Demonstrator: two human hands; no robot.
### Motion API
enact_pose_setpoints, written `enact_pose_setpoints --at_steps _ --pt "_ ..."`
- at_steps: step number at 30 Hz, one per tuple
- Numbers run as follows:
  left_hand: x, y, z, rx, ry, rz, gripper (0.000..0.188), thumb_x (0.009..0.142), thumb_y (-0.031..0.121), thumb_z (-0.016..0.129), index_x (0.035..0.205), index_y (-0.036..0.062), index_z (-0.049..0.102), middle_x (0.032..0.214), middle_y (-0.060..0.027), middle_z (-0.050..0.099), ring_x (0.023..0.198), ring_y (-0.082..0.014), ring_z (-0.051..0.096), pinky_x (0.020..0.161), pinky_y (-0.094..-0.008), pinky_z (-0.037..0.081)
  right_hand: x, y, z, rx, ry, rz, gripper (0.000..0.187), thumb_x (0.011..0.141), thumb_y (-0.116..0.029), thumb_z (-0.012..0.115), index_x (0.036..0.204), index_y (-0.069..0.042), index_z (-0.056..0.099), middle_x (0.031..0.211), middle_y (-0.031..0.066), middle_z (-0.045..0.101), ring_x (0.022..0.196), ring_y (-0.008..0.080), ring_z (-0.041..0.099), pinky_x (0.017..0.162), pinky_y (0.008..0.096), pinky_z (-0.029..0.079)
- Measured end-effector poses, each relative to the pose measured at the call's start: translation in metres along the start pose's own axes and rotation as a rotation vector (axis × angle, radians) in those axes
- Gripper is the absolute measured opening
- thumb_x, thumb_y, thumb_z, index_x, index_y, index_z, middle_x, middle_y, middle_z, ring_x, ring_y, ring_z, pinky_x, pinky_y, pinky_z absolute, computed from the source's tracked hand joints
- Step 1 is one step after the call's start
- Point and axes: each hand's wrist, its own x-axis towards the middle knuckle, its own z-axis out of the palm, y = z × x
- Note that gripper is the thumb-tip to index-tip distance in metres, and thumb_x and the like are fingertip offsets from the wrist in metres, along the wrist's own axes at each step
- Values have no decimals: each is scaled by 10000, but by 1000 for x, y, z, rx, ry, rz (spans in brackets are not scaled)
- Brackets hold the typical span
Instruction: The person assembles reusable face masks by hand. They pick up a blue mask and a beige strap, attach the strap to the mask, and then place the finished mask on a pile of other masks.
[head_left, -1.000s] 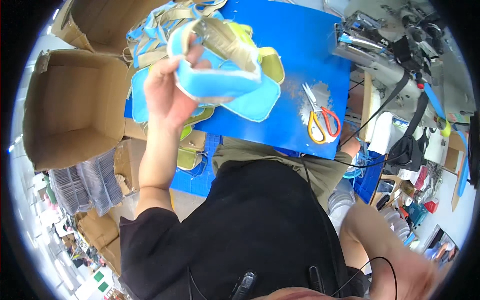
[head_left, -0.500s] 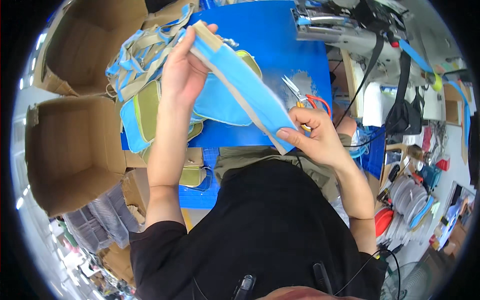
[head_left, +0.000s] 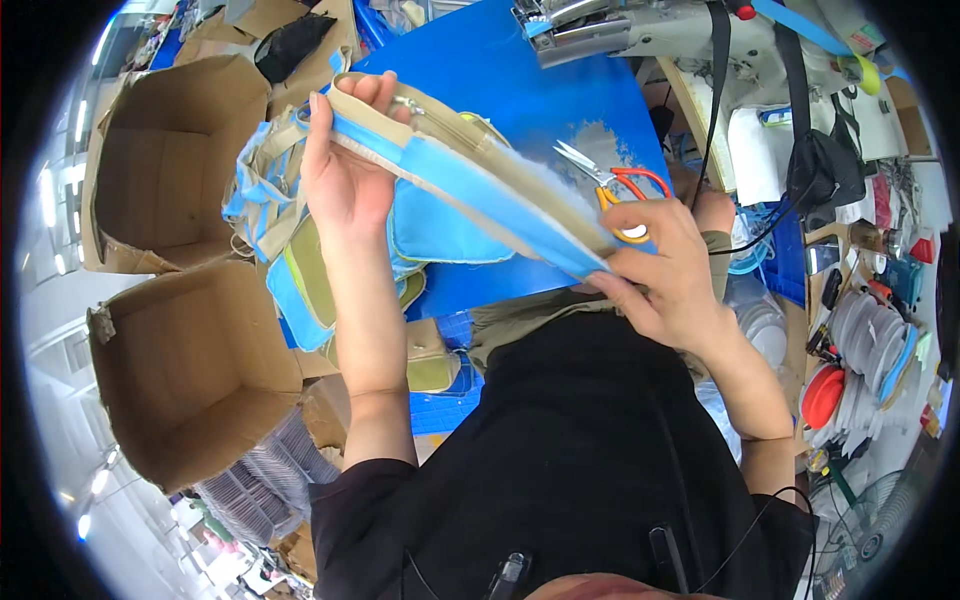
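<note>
With fingers (head_left: 372, 92) of the left hand (head_left: 352, 190) curled behind the far end of the strip (head_left: 440, 168) and thumb raised at its left edge, grips it above the surface (head_left: 570, 95). Pinches the other end between thumb and bent fingers of the right hand (head_left: 670, 270), so holds the strip stretched on a slant, from upper left down to lower right. Compared with half a second ago, turns up much more of the tan inside and parts the two long edges, instead of presenting mostly the flat blue outer face. Compared with a full second ago, uses both hands rather than the left alone. Looks from a shifted angle too, with the upper box (head_left: 165, 170) and lower box (head_left: 190, 360) sitting lower in view than half a second ago.

Has a blue piece (head_left: 445, 225) lying under the strip, partly covered by it, and a green-and-blue piece (head_left: 310, 265) just left of the left forearm. Has tangled straps (head_left: 262, 195) farther left, near the boxes. Leaves the scissors (head_left: 603, 179) on the surface, blades slightly apart, handles just beyond the right hand, as in both earlier frames.
</note>
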Motion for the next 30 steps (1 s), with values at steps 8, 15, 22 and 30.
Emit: enact_pose_setpoints --at_steps 8,15,22,30 --pt "-4 -36 44 -51 26 -97 524 1073 435 481 1384 20 552 1418 -180 590 1419 -358 458 1183 -511 347 6 5 3 175 91 46 131 807 -147 796 804 -73 687 1220 121 636 1022 312 599 858 400 446" --pt "-59 -99 87 252 -19 -375 493 1071 371 524 1416 19 535 1366 -188 632 1332 -336 559 1105 -470 463 21 12 26 366 221 168 178 861 -176 781 852 -33 675 841 76 668 778 275 614 691 373 456" --pt "-47 -91 94 304 -3 -181 440 1086 340 509 1413 45 534 1303 -200 662 1206 -350 651 1017 -458 541 10 6 22 676 252 440 209 908 -211 766 958 -27 680 777 84 675 717 136 626 647 301 470" --pt "-40 -85 102 503 -108 -52 630 1006 105 648 1557 52 346 1225 -227 689 1108 -331 698 958 -439 580 15 4 6 591 285 390 329 872 -121 768 1180 -76 662 797 80 675 700 132 628 633 294 467"
